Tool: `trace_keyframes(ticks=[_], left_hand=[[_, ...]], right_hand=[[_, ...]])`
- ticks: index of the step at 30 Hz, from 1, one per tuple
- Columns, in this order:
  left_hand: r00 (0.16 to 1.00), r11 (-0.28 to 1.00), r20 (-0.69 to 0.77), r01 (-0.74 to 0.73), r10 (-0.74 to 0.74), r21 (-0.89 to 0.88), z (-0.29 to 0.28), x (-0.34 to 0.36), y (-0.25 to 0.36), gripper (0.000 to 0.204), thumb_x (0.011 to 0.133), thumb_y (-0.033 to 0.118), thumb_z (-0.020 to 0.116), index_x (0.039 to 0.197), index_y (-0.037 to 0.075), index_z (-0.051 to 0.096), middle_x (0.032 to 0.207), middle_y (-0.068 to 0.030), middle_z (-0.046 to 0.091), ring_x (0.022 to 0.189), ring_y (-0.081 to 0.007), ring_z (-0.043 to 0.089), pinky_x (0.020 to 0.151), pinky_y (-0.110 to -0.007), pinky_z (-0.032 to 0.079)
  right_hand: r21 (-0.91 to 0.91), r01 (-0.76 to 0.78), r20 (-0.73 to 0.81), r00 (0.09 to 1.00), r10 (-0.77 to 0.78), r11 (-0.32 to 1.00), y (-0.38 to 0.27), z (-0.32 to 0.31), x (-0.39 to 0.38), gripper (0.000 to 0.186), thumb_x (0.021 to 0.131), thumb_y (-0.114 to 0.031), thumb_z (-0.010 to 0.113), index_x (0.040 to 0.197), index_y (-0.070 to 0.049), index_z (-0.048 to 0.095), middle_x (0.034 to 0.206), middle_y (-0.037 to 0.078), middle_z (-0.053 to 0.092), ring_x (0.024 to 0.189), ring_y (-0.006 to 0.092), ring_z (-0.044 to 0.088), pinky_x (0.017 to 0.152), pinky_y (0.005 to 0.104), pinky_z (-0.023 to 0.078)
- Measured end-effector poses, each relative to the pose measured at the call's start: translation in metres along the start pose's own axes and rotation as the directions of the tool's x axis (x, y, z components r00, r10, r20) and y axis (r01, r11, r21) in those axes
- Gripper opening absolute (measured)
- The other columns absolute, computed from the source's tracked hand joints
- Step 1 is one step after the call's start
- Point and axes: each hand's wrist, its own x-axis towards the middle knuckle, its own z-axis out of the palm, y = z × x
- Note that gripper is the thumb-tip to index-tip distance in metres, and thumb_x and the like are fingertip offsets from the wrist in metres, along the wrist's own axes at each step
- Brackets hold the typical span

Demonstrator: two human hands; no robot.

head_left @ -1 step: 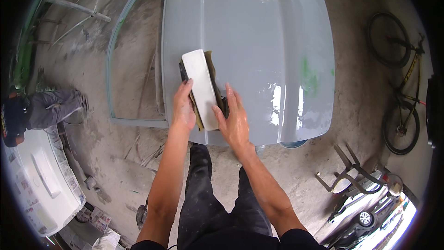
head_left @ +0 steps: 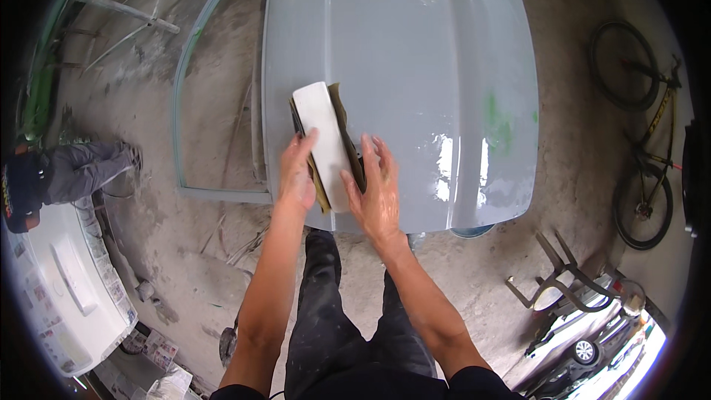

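Observation:
A long white sanding block lies slightly tilted on a smooth grey-painted car panel. Olive-brown sandpaper is wrapped under the block, its edges sticking out along both long sides. My left hand grips the block's left side, the thumb laid over its white top. On the other side, my right hand holds the lower right edge with the thumb against the block and the fingers angled forward by the paper. The block's underside is hidden.
Green patches mark the panel's right side. A grey door-like frame stands left of it. At far left a person is by a white panel edged with newspaper. A bicycle and a metal stand are on the right.
My left thumb has slid a little further onto the block's top. The block and both hands are otherwise almost where they were; the whole view has shifted very slightly.

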Motion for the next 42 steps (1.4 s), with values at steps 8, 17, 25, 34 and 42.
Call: trace_keyframes(ticks=[8, 17, 25, 34, 42], left_hand=[[0.999, 0.998, -0.041, 0.008, -0.011, -0.060, -0.003, -0.020, -0.011, 0.044, 0.110, 0.024, 0.067, 0.149, 0.004, 0.057, 0.136, -0.0087, 0.066, 0.124, -0.0212, 0.064, 0.108, -0.039, 0.051], [0.985, 0.988, 0.133, 0.127, -0.114, -0.094, -0.005, -0.043, -0.015, 0.054, 0.116, 0.042, 0.056, 0.151, 0.001, 0.053, 0.141, -0.0115, 0.066, 0.131, -0.0238, 0.065, 0.110, -0.042, 0.054], [0.999, 0.999, 0.040, -0.001, 0.003, -0.050, -0.001, -0.053, -0.005, 0.055, 0.116, 0.039, 0.057, 0.154, -0.001, 0.050, 0.146, -0.0119, 0.064, 0.135, -0.0225, 0.061, 0.114, -0.041, 0.049], [0.964, 0.950, 0.189, -0.227, 0.188, 0.214, 0.040, -0.116, -0.008, 0.050, 0.116, 0.015, 0.056, 0.164, 0.004, 0.048, 0.157, -0.0114, 0.060, 0.143, -0.0195, 0.056, 0.120, -0.036, 0.044], [0.777, 0.703, 0.501, -0.596, 0.382, 0.388, 0.093, -0.231, 0.073, 0.057, 0.106, -0.012, 0.049, 0.161, 0.005, 0.055, 0.155, -0.0114, 0.063, 0.144, -0.0207, 0.058, 0.122, -0.036, 0.043]], right_hand=[[-0.097, 0.046, 0.046, 0.998, -0.041, 0.994, -0.015, 0.013, -0.014, 0.047, 0.093, -0.010, 0.081, 0.139, -0.010, 0.072, 0.138, 0.011, 0.069, 0.118, 0.0347, 0.066, 0.101, 0.0491, 0.053], [0.191, -0.170, 0.211, 0.969, 0.129, 0.967, -0.001, 0.004, -0.020, 0.073, 0.100, -0.025, 0.079, 0.165, -0.012, 0.049, 0.155, 0.031, 0.052, 0.136, 0.0494, 0.055, 0.112, 0.0543, 0.050], [-0.289, -0.104, -0.027, 0.995, 0.101, 0.952, 0.076, -0.020, 0.006, 0.065, 0.100, -0.024, 0.078, 0.160, -0.012, 0.056, 0.157, 0.029, 0.051, 0.139, 0.0468, 0.053, 0.117, 0.0583, 0.043], [0.461, -0.529, 0.237, 0.847, 0.476, 0.712, -0.043, -0.093, 0.026, 0.053, 0.104, -0.048, 0.075, 0.111, 0.004, 0.079, 0.101, 0.013, 0.075, 0.079, 0.0209, 0.070, 0.065, 0.0328, 0.055], [0.676, -0.615, 0.501, 0.788, 0.359, 0.406, -0.153, -0.206, 0.028, 0.049, 0.107, -0.048, 0.069, 0.110, 0.000, 0.078, 0.097, 0.008, 0.077, 0.083, 0.0149, 0.072, 0.066, 0.0302, 0.060]])
